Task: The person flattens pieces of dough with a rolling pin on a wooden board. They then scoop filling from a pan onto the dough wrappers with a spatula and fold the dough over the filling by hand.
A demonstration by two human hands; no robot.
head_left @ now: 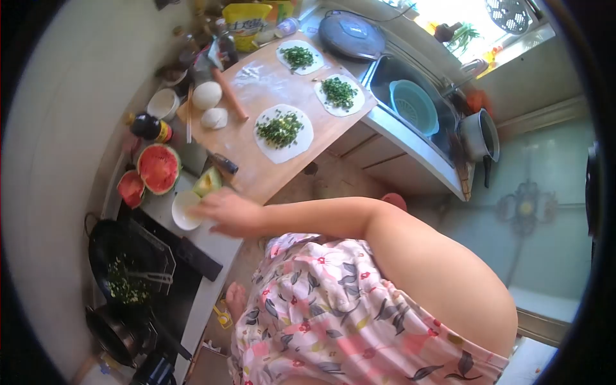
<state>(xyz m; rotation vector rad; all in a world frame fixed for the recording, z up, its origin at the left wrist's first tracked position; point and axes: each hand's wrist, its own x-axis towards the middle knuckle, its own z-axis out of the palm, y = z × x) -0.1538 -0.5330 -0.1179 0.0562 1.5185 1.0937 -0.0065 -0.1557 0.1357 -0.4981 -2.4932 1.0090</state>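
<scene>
My right hand [230,213] reaches across from the right, its fingers smeared by motion at the rim of a small white bowl [185,212]. Whether they grip the bowl is unclear. Just behind the hand lies a pale green melon piece [208,182], with a dark-handled knife [222,162] near it on the board's edge. On the wooden board [256,186] rest three flat dough rounds topped with chopped greens: a near one [283,133], one to the right [340,94] and a far one [299,57]. My left hand is out of view.
Dough balls [207,95] and a rolling pin [230,94] lie on the board. Cut watermelon [158,168] and a sauce bottle [149,127] stand leftward. A wok [119,263] with chopped food is on the stove. The sink holds a blue basin [414,108]; a pot [479,136] stands beside it.
</scene>
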